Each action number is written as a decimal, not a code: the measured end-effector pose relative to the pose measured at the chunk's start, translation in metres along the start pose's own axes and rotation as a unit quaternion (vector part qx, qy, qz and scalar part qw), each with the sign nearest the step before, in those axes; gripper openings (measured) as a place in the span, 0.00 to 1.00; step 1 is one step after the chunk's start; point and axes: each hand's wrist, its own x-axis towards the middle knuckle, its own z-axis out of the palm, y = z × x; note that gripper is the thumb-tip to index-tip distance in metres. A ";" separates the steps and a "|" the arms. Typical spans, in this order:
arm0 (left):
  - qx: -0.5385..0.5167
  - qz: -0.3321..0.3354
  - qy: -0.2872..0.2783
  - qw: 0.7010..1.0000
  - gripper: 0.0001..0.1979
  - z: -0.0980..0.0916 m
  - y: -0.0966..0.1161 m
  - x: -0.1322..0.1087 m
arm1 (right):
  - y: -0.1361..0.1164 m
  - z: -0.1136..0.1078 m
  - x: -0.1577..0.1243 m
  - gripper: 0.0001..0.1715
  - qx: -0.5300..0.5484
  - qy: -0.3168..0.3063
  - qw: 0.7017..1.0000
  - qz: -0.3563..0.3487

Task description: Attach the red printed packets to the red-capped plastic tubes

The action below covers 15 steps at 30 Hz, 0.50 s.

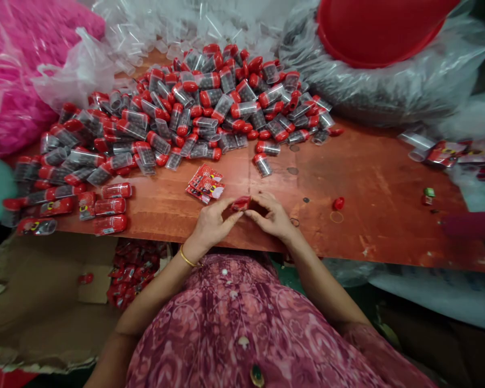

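Note:
Close to the table's front edge, a small red glossy piece (241, 203), apparently a curled printed card, sits between my two hands. My left hand (213, 222) pinches its left side with thumb and fingers. On the other side, my right hand (271, 216) has its fingers closed at the right end. Just beyond my left hand lies a small stack of red printed cards (206, 182). Clear plastic tubes with red caps (210, 102) form a big heap farther back, and one loose tube (262, 165) lies in front of it.
Tubes with red cards inside (110, 206) lie at the table's left front. Below stands an open cardboard box (36, 302) beside many red pieces (135, 269). A red basin (380, 32) rests on a plastic bag (355, 91); a red cap (338, 203) lies to the right.

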 end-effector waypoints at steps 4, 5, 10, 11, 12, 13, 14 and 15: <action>0.022 0.022 0.005 0.999 0.12 0.005 -0.006 0.004 | 0.000 -0.007 -0.003 0.11 -0.030 0.004 0.999 -0.018; 0.024 0.020 0.009 0.999 0.12 0.006 -0.007 0.004 | 0.000 -0.007 -0.003 0.11 -0.042 0.009 0.999 -0.023; 0.023 0.009 0.033 0.999 0.12 0.010 -0.010 0.002 | -0.006 -0.003 -0.003 0.09 -0.060 0.032 0.998 -0.008; 0.025 0.011 0.036 0.999 0.11 0.010 -0.010 0.002 | -0.007 -0.003 -0.003 0.08 -0.061 0.036 0.997 -0.005; 0.028 0.012 0.037 0.999 0.11 0.011 -0.010 0.001 | -0.008 -0.002 -0.003 0.08 -0.066 0.040 0.997 -0.006; 0.031 0.014 0.036 0.999 0.11 0.011 -0.011 0.001 | -0.009 -0.002 -0.002 0.07 -0.075 0.045 0.996 -0.011; 0.033 0.018 0.035 0.999 0.11 0.011 -0.011 0.001 | -0.010 -0.002 -0.002 0.07 -0.086 0.050 0.995 -0.020; 0.035 0.024 0.035 0.998 0.12 0.011 -0.012 0.001 | -0.011 -0.003 -0.001 0.06 -0.099 0.053 0.993 -0.029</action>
